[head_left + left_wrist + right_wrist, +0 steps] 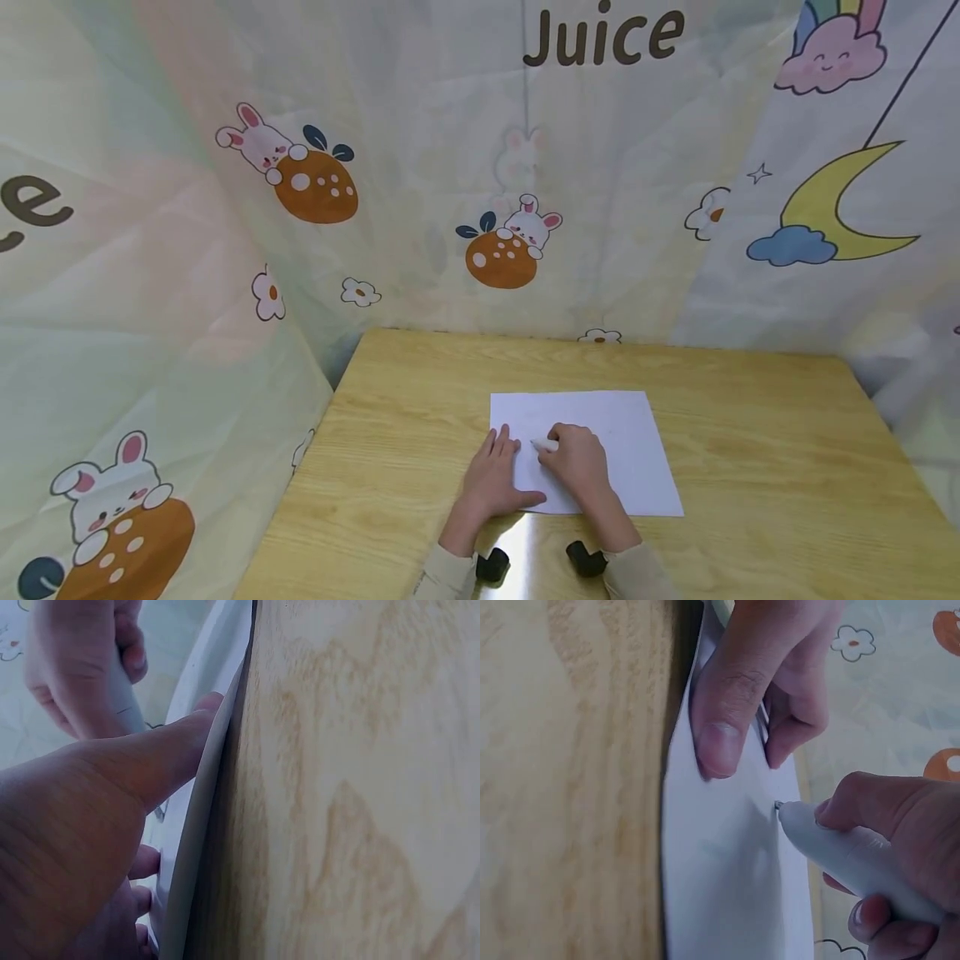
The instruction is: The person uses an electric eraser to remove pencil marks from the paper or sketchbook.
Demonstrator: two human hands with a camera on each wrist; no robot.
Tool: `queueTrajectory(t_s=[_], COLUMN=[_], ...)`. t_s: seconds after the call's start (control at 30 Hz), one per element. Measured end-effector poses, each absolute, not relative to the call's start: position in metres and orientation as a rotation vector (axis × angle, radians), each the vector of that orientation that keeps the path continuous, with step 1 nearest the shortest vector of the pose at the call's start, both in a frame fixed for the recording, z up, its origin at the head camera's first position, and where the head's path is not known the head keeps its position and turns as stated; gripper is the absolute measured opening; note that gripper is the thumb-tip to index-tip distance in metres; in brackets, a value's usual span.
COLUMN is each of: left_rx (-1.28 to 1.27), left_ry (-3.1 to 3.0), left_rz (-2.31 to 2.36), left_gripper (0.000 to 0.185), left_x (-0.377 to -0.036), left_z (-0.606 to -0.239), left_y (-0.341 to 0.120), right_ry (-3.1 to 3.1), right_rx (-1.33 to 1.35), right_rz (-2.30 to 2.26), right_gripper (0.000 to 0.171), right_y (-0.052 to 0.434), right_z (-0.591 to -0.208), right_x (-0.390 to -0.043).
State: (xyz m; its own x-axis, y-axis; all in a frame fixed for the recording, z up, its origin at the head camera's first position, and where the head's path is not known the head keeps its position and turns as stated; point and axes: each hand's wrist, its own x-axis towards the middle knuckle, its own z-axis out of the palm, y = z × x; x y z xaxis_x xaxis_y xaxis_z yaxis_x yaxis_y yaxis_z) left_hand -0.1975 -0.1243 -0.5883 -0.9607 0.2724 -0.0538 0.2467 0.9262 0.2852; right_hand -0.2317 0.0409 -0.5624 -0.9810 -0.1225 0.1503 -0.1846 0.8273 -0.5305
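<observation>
A white sheet of paper [630, 467] lies on the wooden table. My left hand [492, 475] rests on its left part with fingers spread and the thumb [176, 746] along the near edge. My right hand [581, 458] grips a thick white pen [847, 855], its small dark tip at the paper's surface. The pen slants from the tip back into the curled fingers, just right of the left hand. In the left wrist view, short dark marks show beside the left thumb; whether they are drawn lines is unclear.
The wooden table [765, 450] extends on both sides of the paper. Black wrist devices [585, 559] sit at both sleeves. A printed cloth backdrop [420, 167] with rabbits and flowers hangs behind and left of the table. Light reflects on the tabletop between the forearms.
</observation>
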Motion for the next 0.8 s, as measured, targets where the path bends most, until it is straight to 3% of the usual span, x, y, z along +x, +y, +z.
queueTrajectory(t_s=[0.8], left_rx=[0.412], left_ry=[3.023], left_rz=[0.364], left_gripper=[0.098], left_x=[-0.199], left_z=[-0.591], left_y=[-0.124], right_ry=[-2.794], right_rx=[0.132], right_rz=[0.961], right_gripper=[0.015], right_y=[0.054], right_z=[-0.566], right_x=[-0.228])
